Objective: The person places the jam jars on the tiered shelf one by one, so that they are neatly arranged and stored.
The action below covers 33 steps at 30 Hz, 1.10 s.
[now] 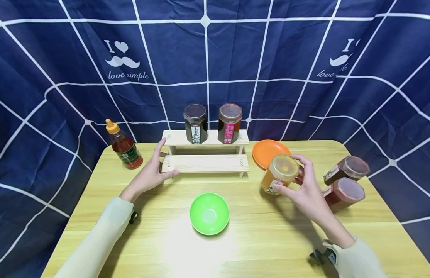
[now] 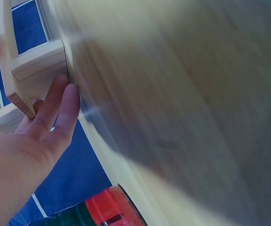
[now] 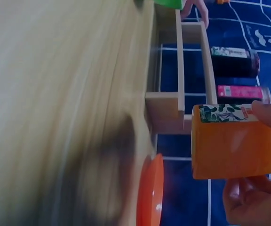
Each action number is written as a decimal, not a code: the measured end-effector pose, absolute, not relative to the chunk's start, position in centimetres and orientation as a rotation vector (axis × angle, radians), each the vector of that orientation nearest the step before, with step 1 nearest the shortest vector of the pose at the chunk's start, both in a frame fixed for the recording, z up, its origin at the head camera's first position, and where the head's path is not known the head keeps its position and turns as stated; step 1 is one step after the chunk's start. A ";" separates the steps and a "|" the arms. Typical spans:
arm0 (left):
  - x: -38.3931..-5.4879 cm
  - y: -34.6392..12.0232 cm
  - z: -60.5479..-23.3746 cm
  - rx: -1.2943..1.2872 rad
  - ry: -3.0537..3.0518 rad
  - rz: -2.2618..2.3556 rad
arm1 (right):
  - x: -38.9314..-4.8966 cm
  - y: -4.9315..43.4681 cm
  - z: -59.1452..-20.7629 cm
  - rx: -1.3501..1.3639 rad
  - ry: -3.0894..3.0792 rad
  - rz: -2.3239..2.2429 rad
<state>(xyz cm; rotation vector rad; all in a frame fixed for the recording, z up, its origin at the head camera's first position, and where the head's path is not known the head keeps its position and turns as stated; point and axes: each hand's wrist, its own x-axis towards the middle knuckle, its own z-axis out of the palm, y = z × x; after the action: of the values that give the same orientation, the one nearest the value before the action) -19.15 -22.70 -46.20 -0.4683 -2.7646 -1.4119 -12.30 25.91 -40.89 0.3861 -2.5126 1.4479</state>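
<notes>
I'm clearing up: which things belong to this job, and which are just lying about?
Likely the job: amber jar in right hand; wooden rack; two racked jars; perhaps two rightmost jars.

Likely lying about: sauce bottle; green bowl; orange plate.

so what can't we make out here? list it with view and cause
- Fine print on the two jars atop the wooden rack, head view: too small.
- Near part of the orange plate, head view: behind the held amber jar.
- Upper part of the sauce bottle, left wrist view: cut off by the bottom edge.
- Most of the green bowl, right wrist view: cut off by the top edge.
</notes>
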 end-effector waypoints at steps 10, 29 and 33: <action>-19.0 -22.9 -45.7 -0.478 -2.784 -1.455 | -13.8 23.2 -39.8 0.520 -2.470 1.565; -18.9 -22.8 -45.7 -0.512 -2.766 -1.426 | -17.1 15.6 -39.3 0.682 -2.479 1.685; -19.0 -22.9 -45.8 -0.510 -2.770 -1.421 | -17.7 13.8 -39.5 0.717 -2.461 1.716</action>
<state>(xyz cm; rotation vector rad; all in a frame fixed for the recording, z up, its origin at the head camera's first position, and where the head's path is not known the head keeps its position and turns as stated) -19.01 -22.88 -45.81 -0.5098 -2.7700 -1.4211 -17.68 13.81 -39.51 0.7167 -2.4613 1.7164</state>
